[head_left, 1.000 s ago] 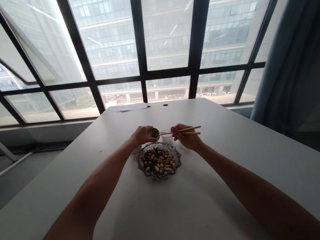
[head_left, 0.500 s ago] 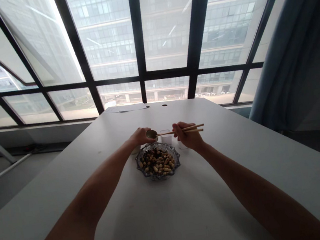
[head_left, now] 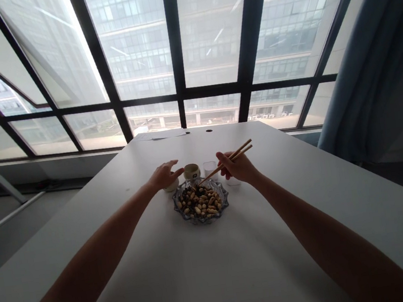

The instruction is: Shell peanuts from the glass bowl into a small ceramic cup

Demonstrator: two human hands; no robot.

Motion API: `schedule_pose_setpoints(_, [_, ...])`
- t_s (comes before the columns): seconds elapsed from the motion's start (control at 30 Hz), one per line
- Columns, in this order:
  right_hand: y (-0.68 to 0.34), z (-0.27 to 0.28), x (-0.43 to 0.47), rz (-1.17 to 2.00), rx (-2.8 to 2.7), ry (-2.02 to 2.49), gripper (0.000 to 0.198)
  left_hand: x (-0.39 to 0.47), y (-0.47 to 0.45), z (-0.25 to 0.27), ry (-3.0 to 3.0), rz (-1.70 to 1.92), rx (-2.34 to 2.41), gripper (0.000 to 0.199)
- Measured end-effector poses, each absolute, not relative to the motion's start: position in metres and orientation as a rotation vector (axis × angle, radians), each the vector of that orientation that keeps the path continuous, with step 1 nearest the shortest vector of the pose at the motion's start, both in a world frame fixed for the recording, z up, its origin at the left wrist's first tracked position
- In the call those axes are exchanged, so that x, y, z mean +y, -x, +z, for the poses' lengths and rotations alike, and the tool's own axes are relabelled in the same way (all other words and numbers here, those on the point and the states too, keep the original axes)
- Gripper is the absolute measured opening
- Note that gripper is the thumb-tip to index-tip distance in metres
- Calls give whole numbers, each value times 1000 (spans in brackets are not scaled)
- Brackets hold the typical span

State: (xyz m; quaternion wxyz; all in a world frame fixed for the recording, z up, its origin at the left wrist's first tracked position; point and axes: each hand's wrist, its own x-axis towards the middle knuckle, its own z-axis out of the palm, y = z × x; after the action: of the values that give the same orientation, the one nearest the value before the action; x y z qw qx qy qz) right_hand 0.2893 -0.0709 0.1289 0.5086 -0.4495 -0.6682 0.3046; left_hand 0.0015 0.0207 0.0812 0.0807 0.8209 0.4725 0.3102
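My right hand [head_left: 239, 166] grips a pair of wooden chopsticks [head_left: 242, 149], their tips pointing down-left at the far rim of a scalloped glass bowl [head_left: 202, 220]. In the bowl lie peanuts in their shells [head_left: 203, 203] and some small dark pieces towards its left and far side. My left hand [head_left: 165, 175] is open, fingers apart, holding nothing. Just to its right a small cup [head_left: 191, 171] with a dark mark stands upright behind the bowl. Below the left hand, another pale cup [head_left: 172, 186] is partly hidden.
A clear plastic cup [head_left: 210, 169] stands right of the small cup, and another clear container [head_left: 233, 182] is partly covered by my right hand. Paper sheets [head_left: 162, 135] lie at the white table's [head_left: 212, 279] far end, before the windows. A blue curtain [head_left: 355, 74] hangs at right.
My left hand has let go of the small cup and moved left. The cup, tilted before, now stands upright. The chopsticks have swung from level to slanting, tips lowered to the bowl.
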Motion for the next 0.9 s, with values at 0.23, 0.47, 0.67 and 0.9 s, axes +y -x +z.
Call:
schedule_pose_setpoints(0.23, [-290,130,-72,743,-1619,1065,65,-15,33,41,-2246,1153,1514,90])
schedule_pose_setpoints(0.47, [-295,136,-68,805,-1376,1011,61,-10,30,30,-2030,1222,1376,84])
schedule_pose_setpoints(0.67, [-294,138,-61,963,-1009,1001,47,-12,30,26,-2167,1384,1216,70])
schedule_pose_setpoints(0.9, [-268,130,-75,827,-1241,941,56,-11,29,25,-2166,1399,1190,69])
